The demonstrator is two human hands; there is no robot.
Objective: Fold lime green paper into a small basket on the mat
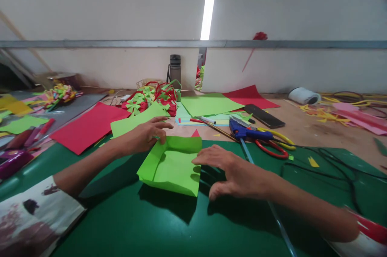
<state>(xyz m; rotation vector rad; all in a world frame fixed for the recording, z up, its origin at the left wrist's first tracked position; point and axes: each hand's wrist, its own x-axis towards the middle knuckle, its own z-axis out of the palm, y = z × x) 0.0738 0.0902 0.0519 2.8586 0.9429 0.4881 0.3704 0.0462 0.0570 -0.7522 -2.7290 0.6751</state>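
A shallow open-topped box folded from bright green paper (175,166) sits in front of me on the green mat. My left hand (149,133) is at its back left corner, one finger bent down against the rim and the others stretched out above it. On the right side, my right hand (223,168) hovers with fingers spread and thumb apart. Its fingertips reach over the box's right wall; whether they touch is unclear. Beyond the right hand lies a blue glue gun (249,131) with a long clear glue stick (279,224) running from its back.
Scissors with red and yellow handles (276,150) and a phone (264,116) lie at right. Behind are green paper (211,104), red paper (90,128), and red-green paper decorations (154,100). A bottle (175,69) stands at the wall. Black cable (329,164) crosses the mat.
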